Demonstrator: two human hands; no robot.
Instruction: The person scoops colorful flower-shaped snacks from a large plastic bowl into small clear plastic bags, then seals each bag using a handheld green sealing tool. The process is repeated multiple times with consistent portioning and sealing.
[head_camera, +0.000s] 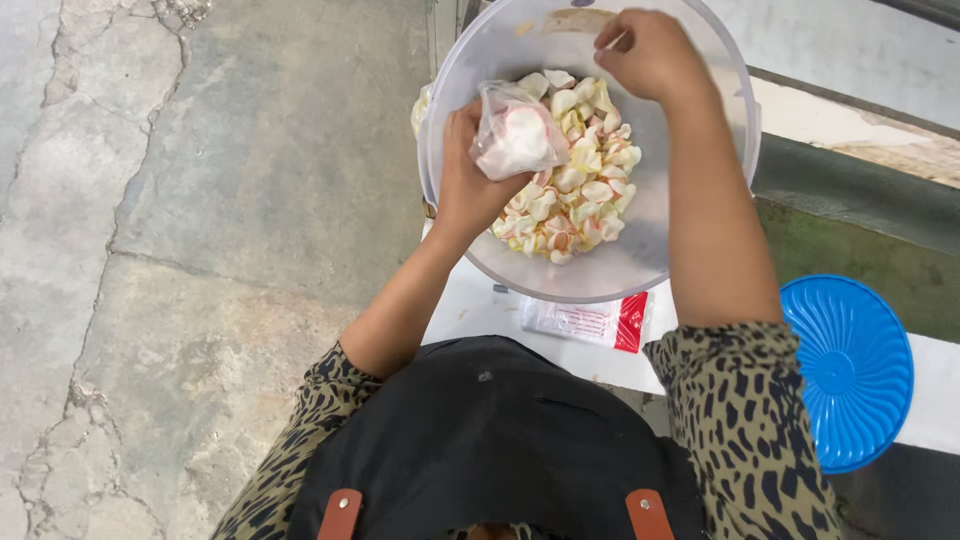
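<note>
Concrete floor (200, 200) | blue lid (848, 368) right | left hand (470, 180) grips bag (517, 135) | right hand (650, 55) pinched over tub (640, 260)

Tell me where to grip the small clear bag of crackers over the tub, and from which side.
Grip the small clear bag at its gathered neck, where the left hand already pinches it, coming from the left. The filled end bulges right over the crackers in the tub; squeezing there would likely crush them.
</note>
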